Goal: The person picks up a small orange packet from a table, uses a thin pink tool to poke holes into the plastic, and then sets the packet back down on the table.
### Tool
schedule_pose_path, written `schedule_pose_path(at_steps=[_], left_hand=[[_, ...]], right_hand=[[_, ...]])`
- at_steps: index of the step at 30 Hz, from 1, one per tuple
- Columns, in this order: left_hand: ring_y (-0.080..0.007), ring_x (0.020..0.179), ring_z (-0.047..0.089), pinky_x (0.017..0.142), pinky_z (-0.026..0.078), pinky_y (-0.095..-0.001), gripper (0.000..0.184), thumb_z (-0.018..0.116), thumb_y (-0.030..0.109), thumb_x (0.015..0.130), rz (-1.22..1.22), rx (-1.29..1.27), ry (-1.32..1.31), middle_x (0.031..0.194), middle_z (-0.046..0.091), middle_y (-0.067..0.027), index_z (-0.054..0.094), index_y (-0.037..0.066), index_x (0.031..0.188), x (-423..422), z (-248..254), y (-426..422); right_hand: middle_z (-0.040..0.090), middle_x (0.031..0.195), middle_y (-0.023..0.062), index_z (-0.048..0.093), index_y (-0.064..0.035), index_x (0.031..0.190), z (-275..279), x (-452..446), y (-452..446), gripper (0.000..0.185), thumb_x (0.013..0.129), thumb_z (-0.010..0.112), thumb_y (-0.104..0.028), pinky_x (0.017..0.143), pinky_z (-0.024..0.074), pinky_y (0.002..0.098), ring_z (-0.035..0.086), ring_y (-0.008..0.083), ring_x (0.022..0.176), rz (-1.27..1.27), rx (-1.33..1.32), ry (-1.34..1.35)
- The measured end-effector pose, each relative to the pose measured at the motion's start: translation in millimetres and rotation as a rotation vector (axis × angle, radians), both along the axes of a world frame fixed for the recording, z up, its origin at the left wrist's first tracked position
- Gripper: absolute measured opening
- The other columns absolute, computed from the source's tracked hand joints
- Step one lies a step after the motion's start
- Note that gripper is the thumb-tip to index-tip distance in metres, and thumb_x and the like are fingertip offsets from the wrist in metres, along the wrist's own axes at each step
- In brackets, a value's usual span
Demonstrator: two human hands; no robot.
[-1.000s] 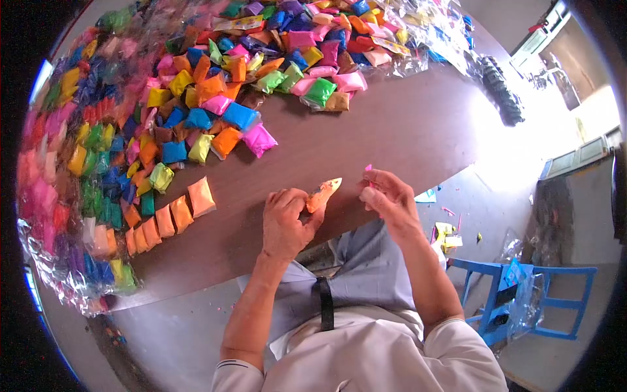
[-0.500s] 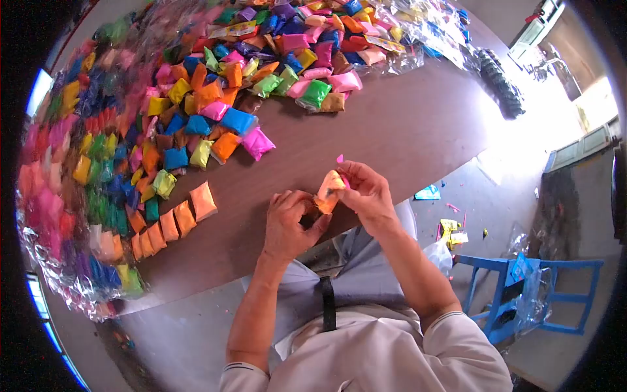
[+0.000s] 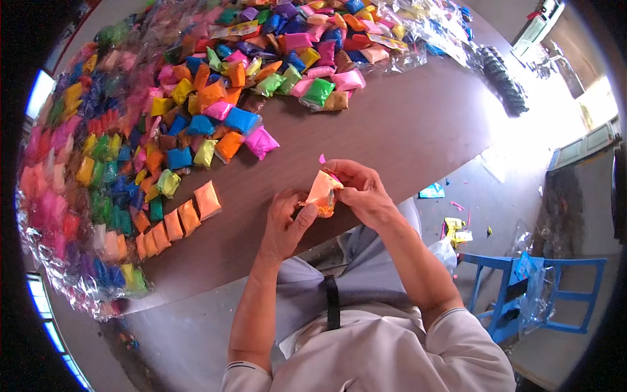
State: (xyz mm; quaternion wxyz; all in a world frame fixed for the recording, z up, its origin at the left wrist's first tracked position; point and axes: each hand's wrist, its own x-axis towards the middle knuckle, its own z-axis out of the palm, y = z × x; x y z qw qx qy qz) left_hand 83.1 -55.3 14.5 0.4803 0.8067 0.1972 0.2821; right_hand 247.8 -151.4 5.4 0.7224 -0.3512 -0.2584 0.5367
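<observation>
Between both hands, above the near edge of the table (image 3: 392, 130), is an orange packet (image 3: 322, 191). My left hand (image 3: 286, 219) grips its lower left side, the thumb over its front. The fingers of my right hand (image 3: 362, 191) are pinched on the packet's right side. A small pink piece (image 3: 322, 159) sticks up by the right fingertips; how it is held is partly hidden. A row of several orange packets (image 3: 174, 224) lies on the table to the left of my left hand.
A large heap of colourful packets (image 3: 241, 120) covers the table's left and far side, with clear plastic wrapping around it. A dark ridged object (image 3: 503, 81) sits at the far right edge. A blue chair (image 3: 568, 295) stands on the floor at right, near yellow scraps (image 3: 455, 230).
My right hand has moved left from apart to the orange packet and now pinches it. The packet has turned more upright between both hands. The pink piece moved left with my right hand.
</observation>
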Motion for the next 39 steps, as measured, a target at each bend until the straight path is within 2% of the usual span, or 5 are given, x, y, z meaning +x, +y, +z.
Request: schedule_pose_path(at_steps=[15, 20, 32, 37, 39], left_hand=[[-0.0060, 0.069, 0.041, 0.059, 0.034, -0.0234, 0.030, 0.060, 0.029, 0.093, 0.010, -0.379, 0.003, 0.074, 0.052, 0.0011, 0.062, 0.000, 0.086, -6.6, -3.1, 1.0], [-0.0057, 0.065, 0.038, 0.055, 0.031, -0.0233, 0.029, 0.057, 0.028, 0.094, 0.040, -0.353, 0.002, 0.071, 0.047, 0.0025, 0.060, 0.001, 0.083, -7.4, -11.5, 2.9], [-0.0051, 0.075, 0.048, 0.062, 0.037, -0.0199, 0.024, 0.057, 0.024, 0.094, 0.018, -0.408, -0.096, 0.084, 0.057, 0.0016, 0.062, 0.002, 0.100, -4.0, -4.8, 1.1], [-0.0126, 0.088, 0.058, 0.073, 0.046, -0.0280, 0.027, 0.067, 0.018, 0.087, -0.025, -0.589, -0.158, 0.100, 0.063, -0.0054, 0.061, 0.001, 0.107, -4.6, -18.3, -3.1], [-0.0179, 0.088, 0.059, 0.075, 0.046, -0.0332, 0.028, 0.068, 0.018, 0.086, -0.026, -0.166, -0.081, 0.098, 0.062, -0.0079, 0.060, 0.001, 0.106, -6.5, -19.8, 2.3]], right_hand=[[0.063, 0.103, 0.0150, 0.057, 0.0037, 0.117, 5.4, 15.8, -35.0, 0.040, 0.086, 0.066, -0.019, 0.077, 0.0500, 0.0296, 0.061, 0.0223, 0.091, -0.225, -0.011, 0.019], [0.062, 0.082, 0.0066, 0.061, 0.0022, 0.105, 1.9, 13.0, -50.2, 0.028, 0.092, 0.061, -0.023, 0.054, 0.0447, 0.0262, 0.057, 0.0127, 0.066, -0.349, -0.124, 0.040], [0.059, 0.081, 0.0052, 0.061, 0.0018, 0.109, 16.9, -45.4, -7.2, 0.031, 0.085, 0.066, -0.017, 0.066, 0.0444, 0.0261, 0.051, 0.0089, 0.074, -0.315, -0.232, -0.683], [0.059, 0.089, 0.0152, 0.061, 0.0030, 0.106, 24.0, -13.7, 0.3, 0.037, 0.074, 0.063, -0.016, 0.072, 0.0466, 0.0342, 0.060, 0.0244, 0.080, -0.065, -0.154, -0.826], [0.058, 0.087, 0.0156, 0.062, 0.0011, 0.104, 21.7, -5.9, 3.3, 0.035, 0.074, 0.063, -0.017, 0.069, 0.0460, 0.0356, 0.059, 0.0267, 0.077, -0.030, -0.129, -0.973]])
